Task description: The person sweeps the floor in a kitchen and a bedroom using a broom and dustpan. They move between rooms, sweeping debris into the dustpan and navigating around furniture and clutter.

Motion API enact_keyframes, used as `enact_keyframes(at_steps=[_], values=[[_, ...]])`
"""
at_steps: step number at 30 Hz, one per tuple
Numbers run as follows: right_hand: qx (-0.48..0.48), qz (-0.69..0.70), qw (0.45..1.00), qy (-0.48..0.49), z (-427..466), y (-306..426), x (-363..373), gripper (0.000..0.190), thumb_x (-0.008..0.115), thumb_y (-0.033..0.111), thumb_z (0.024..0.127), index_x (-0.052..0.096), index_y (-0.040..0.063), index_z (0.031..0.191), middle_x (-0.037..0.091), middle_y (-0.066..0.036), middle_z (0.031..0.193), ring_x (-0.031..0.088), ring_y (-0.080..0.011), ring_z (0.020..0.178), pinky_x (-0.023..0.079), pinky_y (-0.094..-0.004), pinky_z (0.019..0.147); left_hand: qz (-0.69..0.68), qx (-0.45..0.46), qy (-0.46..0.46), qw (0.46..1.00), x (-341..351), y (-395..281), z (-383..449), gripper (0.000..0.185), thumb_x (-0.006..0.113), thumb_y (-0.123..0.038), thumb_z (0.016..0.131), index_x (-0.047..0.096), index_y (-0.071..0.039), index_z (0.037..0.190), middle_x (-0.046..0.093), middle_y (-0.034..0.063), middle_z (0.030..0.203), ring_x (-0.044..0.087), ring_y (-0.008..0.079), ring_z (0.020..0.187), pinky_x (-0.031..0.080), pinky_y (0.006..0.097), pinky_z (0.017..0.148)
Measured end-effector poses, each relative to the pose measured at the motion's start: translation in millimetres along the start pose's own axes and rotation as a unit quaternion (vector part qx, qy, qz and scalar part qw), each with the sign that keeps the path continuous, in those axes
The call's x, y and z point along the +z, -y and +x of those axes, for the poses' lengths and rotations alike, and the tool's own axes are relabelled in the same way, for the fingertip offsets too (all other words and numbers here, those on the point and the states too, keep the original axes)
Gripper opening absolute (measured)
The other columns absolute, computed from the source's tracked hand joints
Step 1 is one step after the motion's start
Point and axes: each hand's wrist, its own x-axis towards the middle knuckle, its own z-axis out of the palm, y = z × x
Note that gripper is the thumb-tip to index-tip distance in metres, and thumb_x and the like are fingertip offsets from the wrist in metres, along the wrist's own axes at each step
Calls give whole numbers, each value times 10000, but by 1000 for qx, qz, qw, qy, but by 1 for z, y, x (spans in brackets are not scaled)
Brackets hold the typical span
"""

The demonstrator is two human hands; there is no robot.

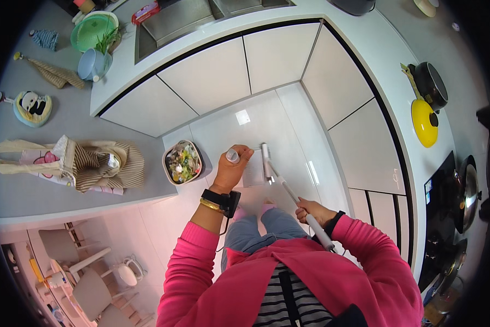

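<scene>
My left hand [233, 163] is closed around the upright handle [232, 155] of what looks like a long-handled dustpan, seen nearly end-on. Below that hand, a pale ribbed pan [253, 175] rests on the floor, partly hidden by the hand. My right hand [313, 212] grips the grey-white pole of a floor broom or squeegee [287, 187]. Its narrow white head [266, 159] meets the floor at the right side of the pan. The pole slants down and away from my right side.
A waste bin [164, 166] full of food scraps stands left of my left hand. White cabinets [206, 77] enclose the tiled floor ahead and right. A grey counter [106, 206] bears striped cloth items [130, 167]. A yellow lid [424, 122] lies on the right worktop near the hob [439, 212].
</scene>
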Motion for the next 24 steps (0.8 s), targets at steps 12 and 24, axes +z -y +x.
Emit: enact_keyframes(at_steps=[12,24], values=[[-101,-497,845,-167,-9,77,29,664,473,151,905,85,141,1443,447,-15,647,439,-99,488,421,-251,440,14,22,-238,971,-63,22,-117,210,627,-75,857,471,-47,718,544,56,908,488,134,812,411,255,729],[94,-475,874,-25,26,-59,64,639,461,102,915,59,130,1412,430,-4,609,441,-92,512,376,-238,440,-28,102,-319,942,-94,62,-207,160,638,23,794,501,-60,790,518,65,939,499,157,847,425,272,757]])
